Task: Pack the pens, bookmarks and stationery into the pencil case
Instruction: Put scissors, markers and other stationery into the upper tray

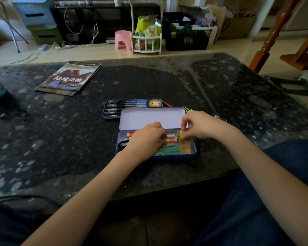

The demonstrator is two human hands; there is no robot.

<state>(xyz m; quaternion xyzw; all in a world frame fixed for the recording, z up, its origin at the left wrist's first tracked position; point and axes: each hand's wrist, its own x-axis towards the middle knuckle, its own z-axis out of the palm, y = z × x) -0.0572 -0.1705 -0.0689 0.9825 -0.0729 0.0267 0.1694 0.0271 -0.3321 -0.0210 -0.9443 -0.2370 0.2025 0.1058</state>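
Observation:
A blue tin pencil case (194, 151) lies open on the dark table, its pale lid (149, 118) tilted back. Inside lie orange-and-white pens (172, 140), black scissors (122, 144), a green card (169, 150) and a yellow bookmark pack (185, 147). My left hand (146, 139) rests curled over the pens in the case's middle. My right hand (197, 126) pinches the top of the yellow pack at the case's right end. Behind the lid sits a blue tray (107, 110) with several black pens (126, 104) and a yellow tape roll (155, 103).
Binder clips lie right of the lid: a yellow one (188, 110) and a pink one (220, 118). A red pen tip (167, 104) pokes out behind the tray. A stack of books (69, 78) lies at far left. The table's front edge is close to my knees.

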